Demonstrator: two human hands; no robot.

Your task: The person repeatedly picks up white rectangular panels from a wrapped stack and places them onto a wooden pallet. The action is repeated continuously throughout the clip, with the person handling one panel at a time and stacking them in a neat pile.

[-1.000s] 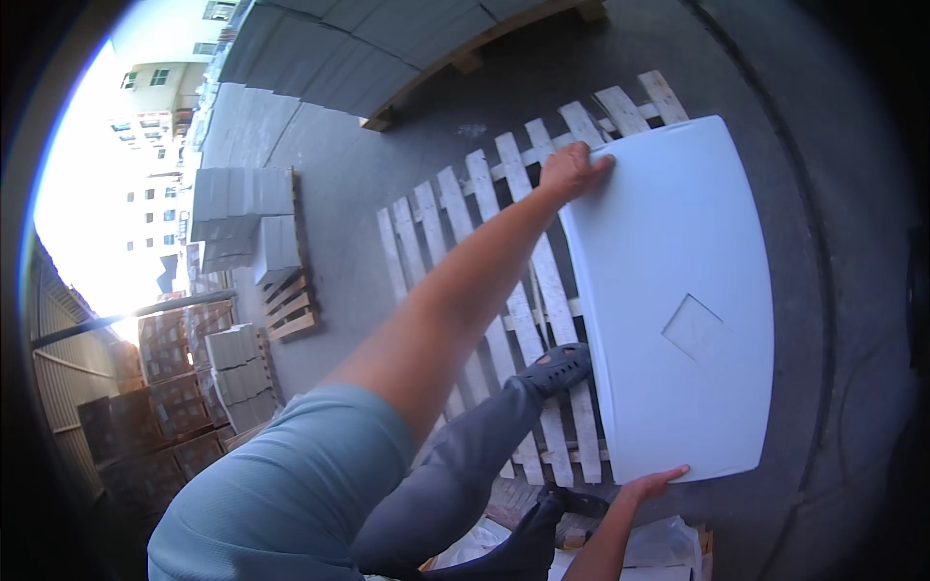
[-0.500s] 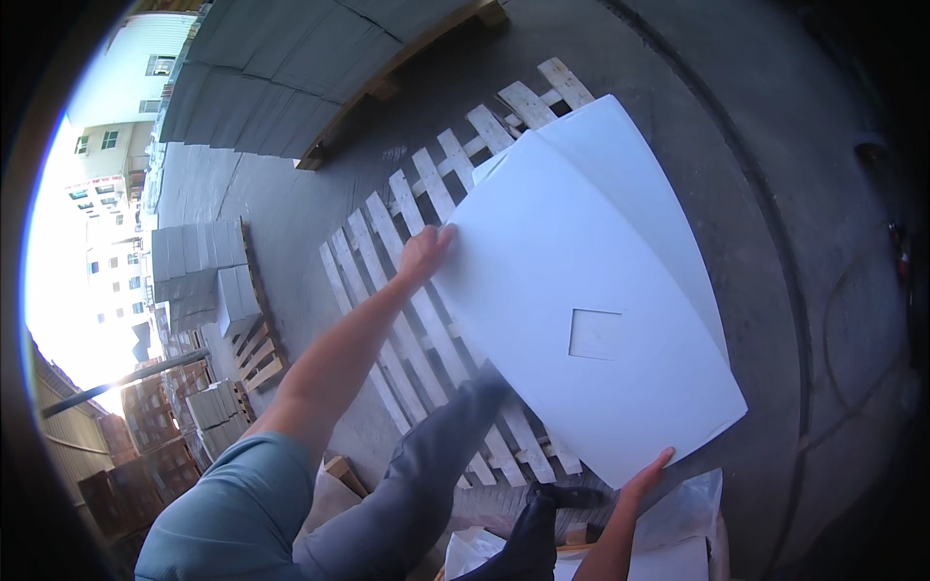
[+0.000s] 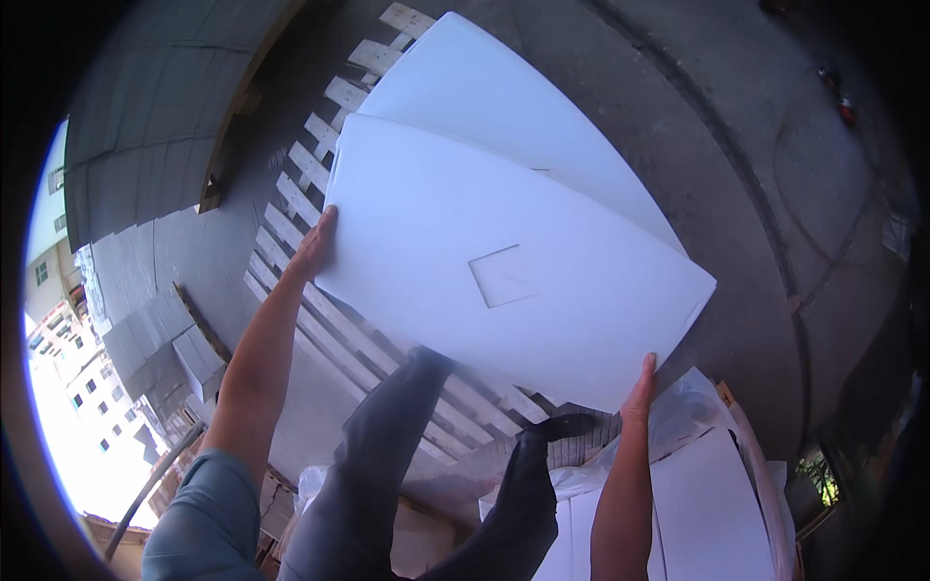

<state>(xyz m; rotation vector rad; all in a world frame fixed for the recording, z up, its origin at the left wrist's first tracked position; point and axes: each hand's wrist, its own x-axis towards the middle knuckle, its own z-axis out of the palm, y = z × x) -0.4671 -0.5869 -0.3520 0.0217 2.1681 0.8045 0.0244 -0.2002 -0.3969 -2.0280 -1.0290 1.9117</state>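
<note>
A large flat white cardboard piece (image 3: 407, 242) with a cut square outline on its face is stretched between my two hands. My left hand (image 3: 315, 244) grips its left edge, and my right hand (image 3: 639, 389) holds its near right corner. Under it, turned at an angle, another flat white cardboard piece (image 3: 513, 102) shows on the far side. Both are over a slatted wooden pallet (image 3: 346, 94), whose slats stick out to the left. The fingers of both hands are partly hidden beneath the held piece.
Plastic-wrapped white cardboard (image 3: 712, 494) is stacked close by at the lower right. A tall grey stack (image 3: 145, 116) on a pallet stands far left, with a smaller grey stack (image 3: 145, 339) nearer. My shoe (image 3: 572, 424) is beside the slatted pallet's near edge.
The held cardboard piece has turned anticlockwise with both hands and shows more of the piece beneath. My view has also swung, bringing more of the plastic-wrapped stack into sight.
</note>
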